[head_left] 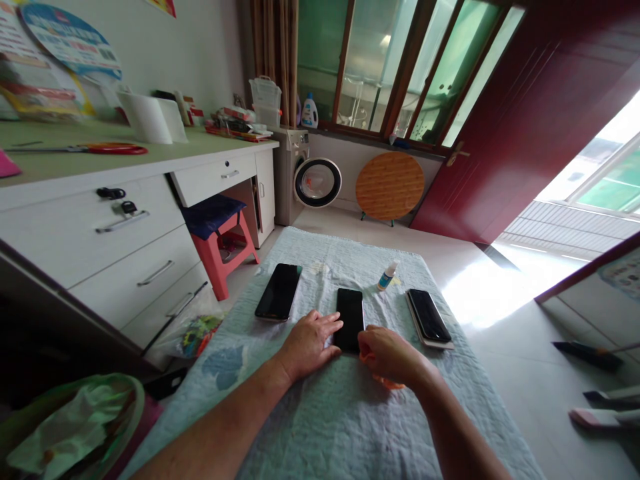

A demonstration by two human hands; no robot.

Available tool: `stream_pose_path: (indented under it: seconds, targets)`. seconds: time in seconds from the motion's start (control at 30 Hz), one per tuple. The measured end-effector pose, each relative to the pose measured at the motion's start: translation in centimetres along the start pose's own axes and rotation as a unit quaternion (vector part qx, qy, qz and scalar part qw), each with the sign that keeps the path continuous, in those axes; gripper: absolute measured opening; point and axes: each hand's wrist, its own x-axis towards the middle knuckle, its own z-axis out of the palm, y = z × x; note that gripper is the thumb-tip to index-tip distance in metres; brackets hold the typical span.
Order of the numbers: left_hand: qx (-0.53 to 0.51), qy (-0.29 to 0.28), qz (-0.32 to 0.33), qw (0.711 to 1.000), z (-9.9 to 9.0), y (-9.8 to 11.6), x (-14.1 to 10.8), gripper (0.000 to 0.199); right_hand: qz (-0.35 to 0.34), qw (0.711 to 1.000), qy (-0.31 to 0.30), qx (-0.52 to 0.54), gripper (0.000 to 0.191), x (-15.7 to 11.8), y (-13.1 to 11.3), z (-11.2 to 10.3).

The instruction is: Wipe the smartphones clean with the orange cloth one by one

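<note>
A black smartphone (350,319) lies face up on the pale blue quilted cloth (320,427) between my hands. My left hand (313,339) rests against its left edge, fingers stretched out and spread. My right hand (386,350) is closed around an orange cloth (389,383) at the phone's lower right edge; part of the cloth hangs below the fist. Farther left lies a larger dark phone (279,292), screen up. To the right, another phone (429,316) sits on top of a pale flat item. A small spray bottle (388,276) stands beyond my right hand.
A white drawer desk (125,233) runs along the left, with a red stool (225,250) beside it. An open-doored washing machine (290,175) and a round wooden tabletop (390,187) are at the back. A bin (137,407) stands at lower left.
</note>
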Motion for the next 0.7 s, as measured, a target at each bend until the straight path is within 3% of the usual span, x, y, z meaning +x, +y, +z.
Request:
stream_pose_path:
  seconds: [0.33,0.53,0.7]
  targets:
    - [0.001,0.002,0.001,1.0,0.1,-0.1,0.1,0.05,-0.018,1.0,-0.006,0.007,0.013,0.1,1.0,0.1]
    - [-0.004,-0.011,-0.005,1.0,0.0,-0.1,0.0,0.051,-0.016,1.0,0.004,-0.012,0.017,0.5,-1.5,0.6]
    - [-0.011,-0.016,0.004,1.0,-0.2,0.0,-0.1,0.053,-0.036,0.997,0.064,-0.015,0.019,1.0,-3.1,1.9]
